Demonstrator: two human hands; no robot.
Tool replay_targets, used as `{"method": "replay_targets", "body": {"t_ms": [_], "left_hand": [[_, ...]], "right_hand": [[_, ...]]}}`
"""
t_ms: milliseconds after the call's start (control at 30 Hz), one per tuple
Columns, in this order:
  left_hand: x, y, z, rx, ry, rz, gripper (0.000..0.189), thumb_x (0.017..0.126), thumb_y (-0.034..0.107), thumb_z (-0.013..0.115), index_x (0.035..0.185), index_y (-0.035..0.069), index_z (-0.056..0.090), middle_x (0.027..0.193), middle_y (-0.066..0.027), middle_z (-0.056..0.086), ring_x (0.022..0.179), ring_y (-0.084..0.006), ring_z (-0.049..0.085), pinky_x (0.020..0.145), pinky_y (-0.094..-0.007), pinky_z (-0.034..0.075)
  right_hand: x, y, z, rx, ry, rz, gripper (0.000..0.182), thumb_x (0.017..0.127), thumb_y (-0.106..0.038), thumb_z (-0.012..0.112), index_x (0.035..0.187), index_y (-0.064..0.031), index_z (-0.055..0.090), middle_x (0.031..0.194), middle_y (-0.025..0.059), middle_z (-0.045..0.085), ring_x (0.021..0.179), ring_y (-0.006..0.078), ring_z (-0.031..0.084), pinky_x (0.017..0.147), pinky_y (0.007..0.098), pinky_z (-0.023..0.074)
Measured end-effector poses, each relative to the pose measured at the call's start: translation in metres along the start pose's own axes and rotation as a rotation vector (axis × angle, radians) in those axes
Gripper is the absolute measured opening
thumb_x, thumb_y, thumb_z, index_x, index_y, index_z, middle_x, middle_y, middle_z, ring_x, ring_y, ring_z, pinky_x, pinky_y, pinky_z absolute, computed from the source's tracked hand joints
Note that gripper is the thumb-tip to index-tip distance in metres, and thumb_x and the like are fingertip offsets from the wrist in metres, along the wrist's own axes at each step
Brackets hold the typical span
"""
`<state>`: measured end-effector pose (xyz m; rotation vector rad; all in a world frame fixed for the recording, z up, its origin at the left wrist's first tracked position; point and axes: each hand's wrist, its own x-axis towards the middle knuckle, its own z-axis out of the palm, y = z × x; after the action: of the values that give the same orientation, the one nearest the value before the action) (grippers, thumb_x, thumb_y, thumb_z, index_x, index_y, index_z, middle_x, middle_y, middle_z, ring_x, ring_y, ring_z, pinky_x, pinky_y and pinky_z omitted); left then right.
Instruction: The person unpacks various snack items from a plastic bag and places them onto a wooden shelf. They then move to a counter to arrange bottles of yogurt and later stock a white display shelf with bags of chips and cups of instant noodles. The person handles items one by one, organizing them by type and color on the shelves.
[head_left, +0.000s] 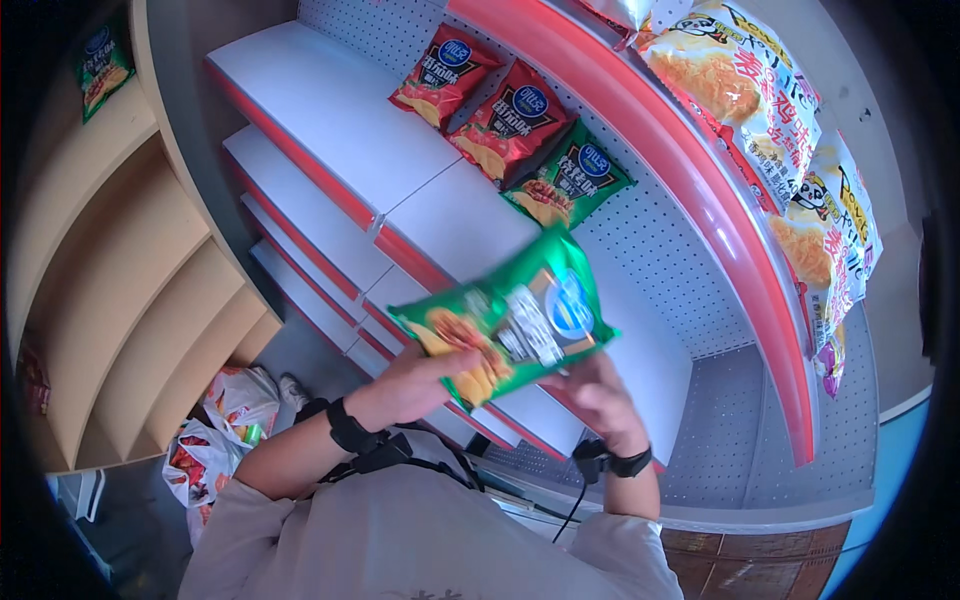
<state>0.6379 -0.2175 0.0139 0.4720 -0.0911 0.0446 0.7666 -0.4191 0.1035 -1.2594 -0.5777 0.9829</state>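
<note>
A green bag of potato chips (525, 322) is held up in front of a white shelf with red edging, somewhat blurred. My left hand (409, 382) grips its lower left corner, the thumb lying across the printed front. At the bag's lower right edge is my right hand (600, 397), its fingers partly behind the bag. Beyond the bag, on the shelf board (487, 225), two red chip bags (446, 75) and another green chip bag (571, 176) stand in a row against the perforated back panel.
Large white-and-yellow puffed-snack bags (735, 97) fill the upper shelf behind a curved red rail (675, 157). Wooden shelving (150, 262) stands at left, with a green bag (103, 71) on top. Filled plastic bags (199, 461) rest on the floor.
</note>
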Motion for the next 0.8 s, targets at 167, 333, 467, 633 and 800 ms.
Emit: {"method": "replay_targets", "body": {"t_ms": [167,333,467,633,800], "left_hand": [[0.0,-0.012,0.013,0.581,0.032,0.062,0.056,0.087,0.021,0.072,0.134,0.005,0.044,0.132,-0.0085,0.05,0.118,-0.0187,0.054,0.093,-0.0352,0.049],[-0.04,0.032,-0.019,0.816,0.308,-0.011,0.034,0.091,0.016,0.067,0.12,0.005,0.051,0.117,-0.0054,0.057,0.103,-0.0137,0.059,0.088,-0.0282,0.049],[-0.075,0.071,-0.024,0.694,0.341,0.054,0.023,0.092,0.015,0.066,0.11,0.004,0.056,0.104,-0.0026,0.062,0.098,-0.0111,0.06,0.085,-0.026,0.049],[-0.135,0.119,-0.024,0.796,0.507,0.156,0.018,0.09,0.009,0.067,0.105,0.003,0.058,0.098,-0.0026,0.063,0.095,-0.0106,0.061,0.085,-0.0252,0.049],[-0.2,0.194,-0.011,1.052,0.718,0.278,0.012,0.091,0.009,0.065,0.099,0.002,0.059,0.089,-0.0015,0.063,0.085,-0.0092,0.06,0.078,-0.0253,0.049]], "right_hand": [[0.02,-0.007,0.015,0.003,0.319,-0.138,0.061,0.075,-0.008,0.08,0.127,0.0001,0.05,0.117,0.0072,0.062,0.107,0.0174,0.058,0.096,0.0341,0.0455],[0.04,-0.052,-0.112,-0.62,0.57,-0.343,0.061,0.078,-0.007,0.076,0.131,-0.0001,0.047,0.122,0.0084,0.059,0.111,0.0193,0.057,0.098,0.0331,0.0438],[0.07,-0.064,-0.186,-0.572,0.499,-0.257,0.056,0.08,-0.004,0.073,0.13,-0.0018,0.048,0.121,0.0067,0.059,0.11,0.0193,0.058,0.097,0.0334,0.0449],[0.103,-0.053,-0.21,-0.372,0.562,-0.175,0.059,0.077,-0.009,0.078,0.129,-0.0044,0.05,0.122,0.0076,0.059,0.107,0.0203,0.06,0.089,0.037,0.0497],[0.1,-0.033,-0.254,-0.422,0.513,-0.057,0.053,0.085,-0.031,0.07,0.13,-0.0105,0.051,0.123,0.0028,0.058,0.109,0.0163,0.058,0.089,0.0366,0.0486]]}}
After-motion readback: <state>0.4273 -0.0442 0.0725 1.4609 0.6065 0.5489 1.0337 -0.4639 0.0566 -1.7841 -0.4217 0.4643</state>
